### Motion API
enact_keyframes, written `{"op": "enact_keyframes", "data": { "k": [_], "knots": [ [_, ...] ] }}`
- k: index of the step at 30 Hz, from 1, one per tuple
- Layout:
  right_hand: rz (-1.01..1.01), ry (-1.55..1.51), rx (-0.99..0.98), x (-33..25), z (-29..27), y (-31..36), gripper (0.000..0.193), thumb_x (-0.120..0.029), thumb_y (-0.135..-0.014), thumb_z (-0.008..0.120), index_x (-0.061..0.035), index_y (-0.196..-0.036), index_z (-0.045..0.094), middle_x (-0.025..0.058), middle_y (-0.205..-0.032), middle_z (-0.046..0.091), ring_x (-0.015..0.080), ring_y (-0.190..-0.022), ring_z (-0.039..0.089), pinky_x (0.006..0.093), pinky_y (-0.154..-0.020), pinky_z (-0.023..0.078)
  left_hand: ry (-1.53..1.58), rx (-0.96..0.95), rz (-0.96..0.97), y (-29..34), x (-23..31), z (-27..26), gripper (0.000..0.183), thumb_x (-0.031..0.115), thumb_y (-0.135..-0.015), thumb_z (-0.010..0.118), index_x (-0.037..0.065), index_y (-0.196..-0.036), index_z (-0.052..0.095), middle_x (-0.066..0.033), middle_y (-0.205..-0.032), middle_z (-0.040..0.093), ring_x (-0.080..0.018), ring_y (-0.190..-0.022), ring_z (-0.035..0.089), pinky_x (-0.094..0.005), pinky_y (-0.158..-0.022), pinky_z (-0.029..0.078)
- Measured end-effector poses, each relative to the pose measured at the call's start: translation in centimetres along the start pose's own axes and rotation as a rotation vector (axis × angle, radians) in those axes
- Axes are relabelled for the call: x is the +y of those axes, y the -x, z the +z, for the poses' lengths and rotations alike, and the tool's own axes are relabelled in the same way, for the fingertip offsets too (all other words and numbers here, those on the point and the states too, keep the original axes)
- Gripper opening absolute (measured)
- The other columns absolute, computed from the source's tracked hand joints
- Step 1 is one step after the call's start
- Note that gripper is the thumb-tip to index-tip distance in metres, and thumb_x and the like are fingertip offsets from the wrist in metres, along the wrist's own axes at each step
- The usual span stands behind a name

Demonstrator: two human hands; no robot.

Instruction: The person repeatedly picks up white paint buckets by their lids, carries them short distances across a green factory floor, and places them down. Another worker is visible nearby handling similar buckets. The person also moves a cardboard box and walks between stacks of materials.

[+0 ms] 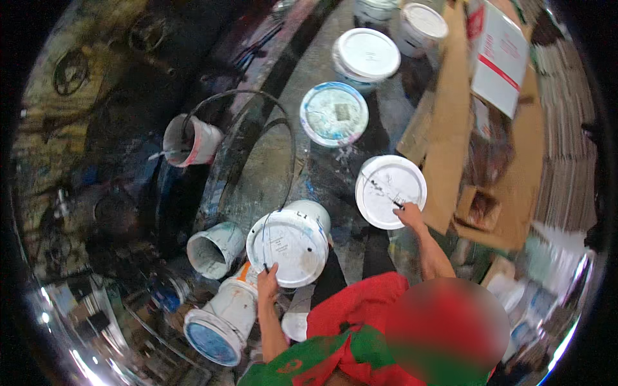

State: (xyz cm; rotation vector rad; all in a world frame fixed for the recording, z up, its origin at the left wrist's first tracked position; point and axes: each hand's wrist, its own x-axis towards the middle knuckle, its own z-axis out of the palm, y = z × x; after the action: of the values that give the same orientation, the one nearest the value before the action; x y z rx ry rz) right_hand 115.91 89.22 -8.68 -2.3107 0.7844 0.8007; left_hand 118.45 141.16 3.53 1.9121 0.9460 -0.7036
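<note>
Holding one lidded white bucket on each side seems to be the step in hand, perhaps for a lift or a carry. The left hand [268, 282] is curled around the left handle [265, 266] of the near bucket [288, 249], which sits just beside a white pail [222, 316] with a blue end. The right hand [412, 216] is closed on the right handle [398, 206] of the far bucket [385, 181], beside the flattened cardboard [444, 148]. Whether either bucket is off the floor, I cannot tell. As I judge it, the next move calls for firm, even pulls that keep both lids level, and for steering the near bucket clear of the grey pail [226, 237] next to it.
</note>
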Motion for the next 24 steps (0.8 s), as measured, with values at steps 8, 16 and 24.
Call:
{"op": "enact_keyframes", "data": {
  "k": [8,16,24],
  "knots": [
    [0.233,-0.333,0.444,4.8,-3.1,23.0,0.035,-0.034,-0.07,0.066,-0.0002,-0.077,0.068,0.0217,-0.072,0.064,0.0367,-0.071,0.064,0.0422,-0.067,0.051,0.028,-0.138,-0.071,-7.5,-2.2,-4.7,0.044,0.022,-0.086,0.058,-0.011,-0.114,0.05,-0.0185,-0.09,0.063,-0.0276,-0.077,0.063,-0.0376,-0.059,0.05],
    [0.646,-0.514,0.498,10.8,11.2,29.3,0.041,-0.037,-0.067,0.064,0.0021,-0.078,0.068,0.0256,-0.08,0.064,0.0398,-0.08,0.064,0.0434,-0.076,0.052,-0.436,-0.184,0.056,-9.6,-2.1,-6.1,0.028,0.029,-0.086,0.055,0.005,-0.074,0.049,-0.004,-0.053,0.039,-0.022,-0.044,0.045,-0.0359,-0.037,0.03],
    [1.086,-1.139,0.571,20.1,27.4,39.0,0.045,-0.034,-0.066,0.068,0.0047,-0.088,0.067,0.0252,-0.093,0.065,0.0377,-0.09,0.063,0.042,-0.078,0.051,-0.639,-0.166,0.094,-3.2,-5.2,-8.8,0.034,0.035,-0.088,0.05,0.005,-0.072,0.049,-0.0061,-0.053,0.043,-0.0215,-0.045,0.044,-0.0388,-0.043,0.035]
  ]
}}
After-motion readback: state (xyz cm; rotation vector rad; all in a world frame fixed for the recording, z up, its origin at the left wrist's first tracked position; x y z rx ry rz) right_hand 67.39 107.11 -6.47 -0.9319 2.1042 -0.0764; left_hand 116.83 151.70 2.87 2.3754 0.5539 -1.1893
